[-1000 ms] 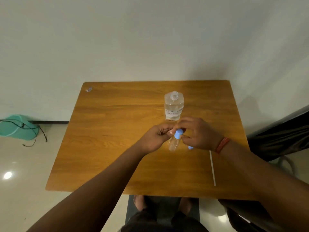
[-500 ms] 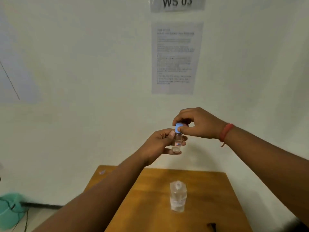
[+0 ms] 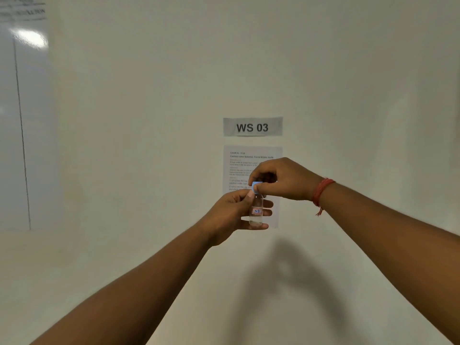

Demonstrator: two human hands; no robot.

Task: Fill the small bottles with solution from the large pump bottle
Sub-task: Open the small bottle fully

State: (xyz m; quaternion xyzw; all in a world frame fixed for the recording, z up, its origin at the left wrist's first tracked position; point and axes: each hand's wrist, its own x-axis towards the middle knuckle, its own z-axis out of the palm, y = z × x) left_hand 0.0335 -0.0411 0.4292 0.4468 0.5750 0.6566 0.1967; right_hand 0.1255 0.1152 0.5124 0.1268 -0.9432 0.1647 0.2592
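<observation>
I hold a small clear bottle [image 3: 256,212] upright in front of the wall at arm's length. It bears a small red-framed label reading 78. My left hand [image 3: 234,215] grips its body from the left, fingers wrapped behind it. My right hand [image 3: 281,180] comes from above and pinches the light blue cap [image 3: 255,186] on the bottle's neck. A red thread band circles my right wrist. The large pump bottle and the table are out of view.
Straight ahead is a white wall with a "WS 03" sign [image 3: 252,127] and a printed instruction sheet [image 3: 251,160] behind my hands. A glossy board [image 3: 22,120] hangs at the left.
My view has tilted up from the table to the wall, and both hands have lifted the small bottle with it. The table and large bottle dropped out of view.
</observation>
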